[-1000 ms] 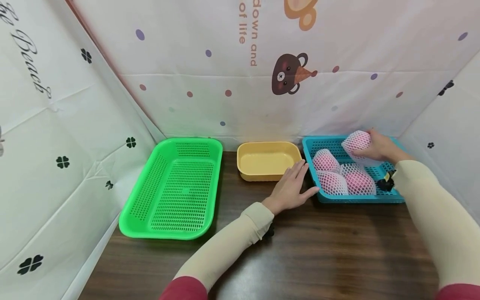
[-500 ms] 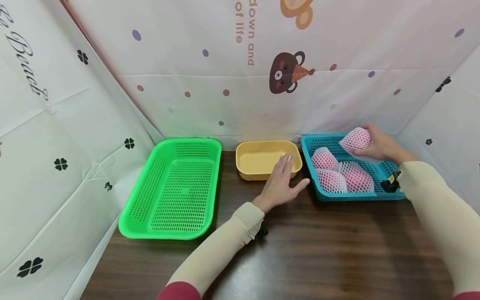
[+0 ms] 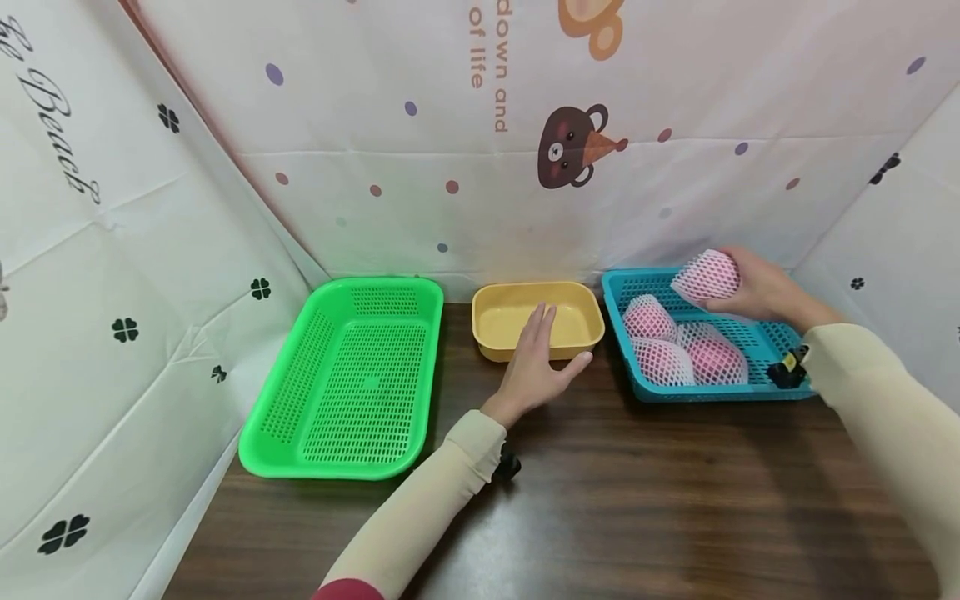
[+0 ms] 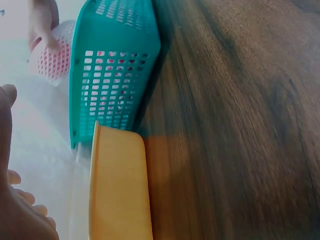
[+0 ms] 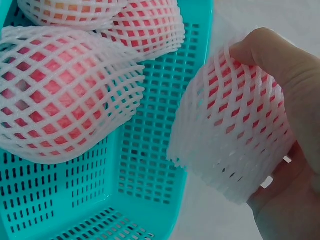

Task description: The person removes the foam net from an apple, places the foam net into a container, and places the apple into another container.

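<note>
A pink fruit in a white foam net sleeve [image 3: 707, 277] is held in the right hand [image 3: 763, 287], gripped between thumb and curled fingers over the far part of the blue perforated basket [image 3: 783, 337]. By the left wrist view the fruit is shown to be raised above the basket's rim; this height is hard to judge from the head view. In the right wrist view the thumb is seen pressed on the net, whose loose end is turned toward the basket.

Three more netted fruits [image 3: 711, 356] are gathered in the left part of the basket, close against one another. Their pink is also glimpsed through the holes of the basket wall in the left wrist view.

The left hand [image 3: 529, 367] is held with fingers extended and thumb spread, with nothing gripped. In the head view the near edge of the yellow tray [image 3: 577, 323] is overlapped by its fingers; in the left wrist view a gap is seen between hand and rim.

Farther left, a green perforated basket [image 3: 367, 392] is set on the dark wooden table [image 3: 637, 500], backed by a printed curtain [image 3: 450, 117].
</note>
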`<state>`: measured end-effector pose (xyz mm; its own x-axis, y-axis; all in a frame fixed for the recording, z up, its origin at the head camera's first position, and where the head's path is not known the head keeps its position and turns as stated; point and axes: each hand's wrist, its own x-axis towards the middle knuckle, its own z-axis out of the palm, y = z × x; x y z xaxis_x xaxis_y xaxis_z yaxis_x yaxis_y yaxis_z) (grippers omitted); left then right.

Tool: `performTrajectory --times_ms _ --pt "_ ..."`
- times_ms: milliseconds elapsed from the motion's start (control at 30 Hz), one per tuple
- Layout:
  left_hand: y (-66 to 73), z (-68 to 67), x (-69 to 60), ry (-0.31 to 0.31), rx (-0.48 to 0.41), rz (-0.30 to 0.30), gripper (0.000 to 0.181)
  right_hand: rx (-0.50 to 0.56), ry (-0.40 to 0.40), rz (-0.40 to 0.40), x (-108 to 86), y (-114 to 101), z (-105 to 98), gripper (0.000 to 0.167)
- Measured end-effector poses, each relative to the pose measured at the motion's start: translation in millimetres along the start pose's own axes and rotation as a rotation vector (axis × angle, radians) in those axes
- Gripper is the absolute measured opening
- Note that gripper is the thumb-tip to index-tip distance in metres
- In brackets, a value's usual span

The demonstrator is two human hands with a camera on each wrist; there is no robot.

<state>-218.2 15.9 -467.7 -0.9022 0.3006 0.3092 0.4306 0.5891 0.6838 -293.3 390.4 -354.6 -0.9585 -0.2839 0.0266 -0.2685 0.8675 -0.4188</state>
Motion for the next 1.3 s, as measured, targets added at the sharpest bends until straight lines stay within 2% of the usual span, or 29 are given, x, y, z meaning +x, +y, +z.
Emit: performTrajectory --times_ms 233,433,667,1033,1300 --pt "-6.3 -9.7 -7.2 0.021 -0.040 -0.047 0.096 -0.006 0.031 -0.035 -1.0 -13.5 -0.5 0.095" --pt "-8.3 -19.2 -13.8 0.047 -0.040 -0.083 0.097 -0.003 0.028 -0.076 -3.1 -24.7 3.1 0.095" --pt "-12.3 -24.5 -21.4 0.073 -0.054 -0.069 0.094 0.016 0.042 -0.122 -7.4 -36.0 8.8 0.090" --pt "-19.1 -27.4 -33.5 0.101 -0.084 -0.080 0.093 0.020 0.033 -0.184 -13.0 -55.5 16.0 0.088" --pt "-21.2 -30.7 -40.9 0.126 -0.125 -0.100 0.091 0.030 0.048 -0.186 -17.5 -65.3 22.6 0.089"
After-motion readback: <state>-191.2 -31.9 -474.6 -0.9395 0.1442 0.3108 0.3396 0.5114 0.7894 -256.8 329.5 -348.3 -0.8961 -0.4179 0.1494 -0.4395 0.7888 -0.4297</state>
